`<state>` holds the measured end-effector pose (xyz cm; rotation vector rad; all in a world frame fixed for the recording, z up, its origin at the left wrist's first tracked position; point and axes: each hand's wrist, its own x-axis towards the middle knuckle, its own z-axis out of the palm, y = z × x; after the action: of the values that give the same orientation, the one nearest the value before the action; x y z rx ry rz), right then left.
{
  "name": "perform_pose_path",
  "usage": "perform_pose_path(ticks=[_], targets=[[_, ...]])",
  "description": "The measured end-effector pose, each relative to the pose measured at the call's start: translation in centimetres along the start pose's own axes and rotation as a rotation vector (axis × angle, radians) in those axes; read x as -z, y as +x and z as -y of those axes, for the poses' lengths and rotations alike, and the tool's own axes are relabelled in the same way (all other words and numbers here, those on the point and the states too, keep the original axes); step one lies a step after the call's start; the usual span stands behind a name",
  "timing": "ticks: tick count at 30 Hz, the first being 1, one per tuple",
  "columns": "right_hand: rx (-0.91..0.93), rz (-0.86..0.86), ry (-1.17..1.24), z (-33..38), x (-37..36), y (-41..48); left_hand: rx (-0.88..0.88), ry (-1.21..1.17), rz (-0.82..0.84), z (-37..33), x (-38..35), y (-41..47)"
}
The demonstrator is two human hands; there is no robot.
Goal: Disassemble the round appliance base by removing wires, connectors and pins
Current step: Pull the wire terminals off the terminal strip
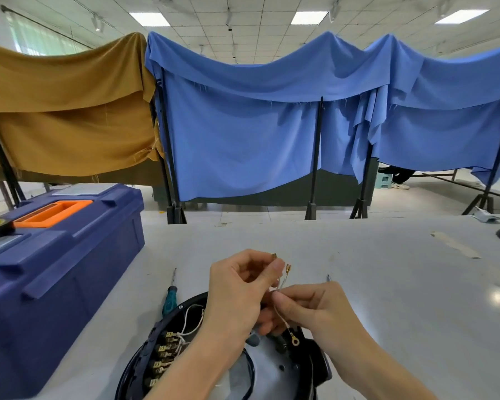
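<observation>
Wire [282,318] hangs pinched between left hand [237,287] and right hand [315,308] above round base [272,366], where a sharp tug could tear off its terminals [288,268].

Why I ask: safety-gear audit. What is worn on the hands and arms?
Nothing shows: left hand and right hand are bare, no gloves, rings or watch. Both forearms are bare too, with no sleeve in view.
</observation>
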<state>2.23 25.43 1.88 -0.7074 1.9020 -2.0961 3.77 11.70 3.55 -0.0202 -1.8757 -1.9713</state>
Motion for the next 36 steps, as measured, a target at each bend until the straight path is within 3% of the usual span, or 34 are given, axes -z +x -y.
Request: perform_pose_path(ticks=[4, 8, 10, 13, 17, 20, 29, 33, 36], targets=[[0.023, -0.012, -0.053, 0.2, 0.7, 1.1, -0.052, 0.165, 0.034, 0.3, 1.7, 1.1], [0.038, -0.2, -0.344, 0.3, 4.2, 5.4, -0.105, 0.806, -0.051, 1.8, 6.6, 3.2], [-0.023, -0.211, -0.535, -0.8, 5.6, 8.2, -0.009, 0.931, 0.033, 2.9, 8.2, 3.5], [-0.098, -0.166, -0.876, -3.8, 5.8, 12.4, 0.085, 0.991, 0.143, 4.2, 8.5, 3.5], [-0.085, -0.111, -1.24, -7.7, 4.5, 16.9, 0.075, 1.015, 0.106, 5.0, 8.7, 3.9], [-0.007, -0.072, -1.384, -9.4, 3.7, 19.1, 0.08, 1.002, 0.118, 5.2, 8.8, 4.2], [0.198, 0.055, -1.466, -12.1, 2.1, 20.8, 0.08, 1.021, 0.118, 5.3, 8.2, 4.5], [0.141, 0.124, -1.408, -11.8, 2.0, 20.5, 0.073, 1.026, 0.112, 5.2, 8.0, 4.4], [0.114, 0.049, -1.326, -10.9, 2.4, 19.6, 0.071, 1.027, 0.111, 5.1, 7.9, 4.3]])
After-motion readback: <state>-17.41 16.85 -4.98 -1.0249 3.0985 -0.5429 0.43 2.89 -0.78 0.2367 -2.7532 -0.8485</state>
